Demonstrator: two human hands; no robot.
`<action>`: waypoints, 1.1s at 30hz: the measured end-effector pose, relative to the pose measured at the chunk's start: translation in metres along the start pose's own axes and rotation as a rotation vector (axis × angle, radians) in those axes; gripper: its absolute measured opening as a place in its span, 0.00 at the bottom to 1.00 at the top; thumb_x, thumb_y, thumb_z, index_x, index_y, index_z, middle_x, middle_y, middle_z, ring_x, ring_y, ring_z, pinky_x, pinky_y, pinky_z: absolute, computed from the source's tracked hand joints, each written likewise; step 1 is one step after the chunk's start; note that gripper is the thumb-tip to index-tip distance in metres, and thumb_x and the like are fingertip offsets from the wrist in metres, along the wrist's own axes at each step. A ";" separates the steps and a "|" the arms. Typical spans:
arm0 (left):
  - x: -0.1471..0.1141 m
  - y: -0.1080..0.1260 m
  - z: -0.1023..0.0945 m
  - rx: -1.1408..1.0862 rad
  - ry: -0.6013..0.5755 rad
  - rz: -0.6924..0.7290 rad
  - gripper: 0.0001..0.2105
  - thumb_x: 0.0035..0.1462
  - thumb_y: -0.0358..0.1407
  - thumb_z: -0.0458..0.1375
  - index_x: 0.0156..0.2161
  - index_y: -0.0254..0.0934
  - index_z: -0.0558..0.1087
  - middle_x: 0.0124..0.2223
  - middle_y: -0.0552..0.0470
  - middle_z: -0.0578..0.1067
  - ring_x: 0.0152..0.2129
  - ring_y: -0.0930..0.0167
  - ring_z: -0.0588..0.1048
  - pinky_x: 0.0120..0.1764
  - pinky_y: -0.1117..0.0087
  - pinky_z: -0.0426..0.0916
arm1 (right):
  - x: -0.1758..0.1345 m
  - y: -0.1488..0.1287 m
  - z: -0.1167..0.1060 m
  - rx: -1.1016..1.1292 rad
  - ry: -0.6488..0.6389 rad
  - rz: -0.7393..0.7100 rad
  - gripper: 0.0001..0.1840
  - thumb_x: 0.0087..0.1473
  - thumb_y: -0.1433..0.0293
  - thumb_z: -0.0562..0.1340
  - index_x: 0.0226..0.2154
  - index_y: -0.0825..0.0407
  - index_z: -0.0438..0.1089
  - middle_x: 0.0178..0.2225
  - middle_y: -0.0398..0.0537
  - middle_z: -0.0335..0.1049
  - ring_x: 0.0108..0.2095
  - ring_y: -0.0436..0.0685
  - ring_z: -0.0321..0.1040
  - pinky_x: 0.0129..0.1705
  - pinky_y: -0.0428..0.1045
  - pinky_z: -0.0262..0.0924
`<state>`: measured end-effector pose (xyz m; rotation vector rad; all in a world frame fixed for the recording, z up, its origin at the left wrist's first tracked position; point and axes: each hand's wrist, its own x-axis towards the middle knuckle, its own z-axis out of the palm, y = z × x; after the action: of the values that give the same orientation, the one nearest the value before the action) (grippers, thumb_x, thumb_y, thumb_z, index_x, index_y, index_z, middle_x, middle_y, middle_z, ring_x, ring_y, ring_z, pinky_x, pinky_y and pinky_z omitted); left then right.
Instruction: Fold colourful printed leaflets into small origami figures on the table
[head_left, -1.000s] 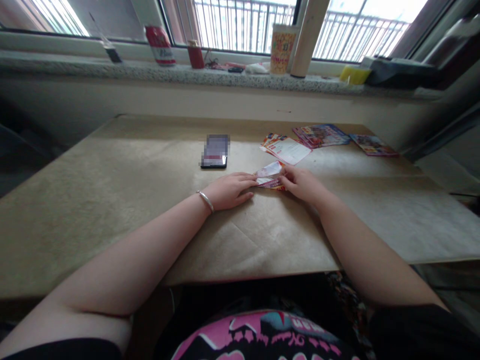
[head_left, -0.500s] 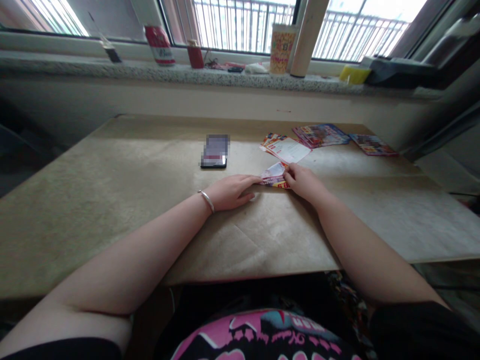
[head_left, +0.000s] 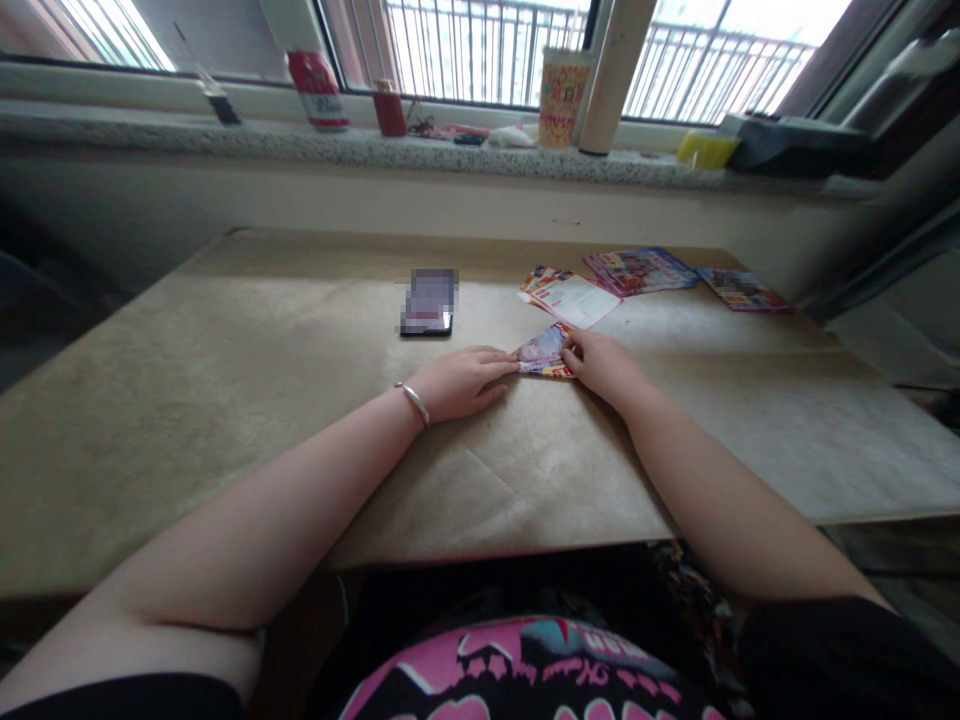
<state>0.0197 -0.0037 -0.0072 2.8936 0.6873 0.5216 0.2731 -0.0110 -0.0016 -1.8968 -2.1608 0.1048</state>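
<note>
The right hand [head_left: 606,368] has its fingers curled in, and it pinches the right side of a bright printed paper [head_left: 541,352]. The left hand [head_left: 466,384] is loose and flat, with its fingers stretched out. Its fingertips touch the left corner of the paper and do not grip it. The paper lies on the tabletop [head_left: 270,360], between the two hands, with a pointy top. A silver bracelet [head_left: 414,403] goes around the left wrist. Just past the paper is a white sheet [head_left: 579,301] on top of some orange ones. Farther back, to the right, are two piles of colorful leaflets [head_left: 641,271]. A phone [head_left: 427,303] lies flat beyond the left hand.
</note>
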 end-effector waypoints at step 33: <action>0.002 0.006 -0.001 0.132 -0.055 0.016 0.20 0.64 0.39 0.53 0.58 0.34 0.69 0.55 0.42 0.73 0.51 0.61 0.71 0.54 0.58 0.68 | 0.007 -0.002 0.020 0.142 0.091 -0.253 0.08 0.54 0.65 0.63 0.31 0.51 0.75 0.36 0.52 0.75 0.41 0.60 0.68 0.45 0.53 0.59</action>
<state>0.0235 -0.0084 -0.0044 3.0252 0.7171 0.4114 0.2652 -0.0017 -0.0189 -1.5098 -2.2460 0.1168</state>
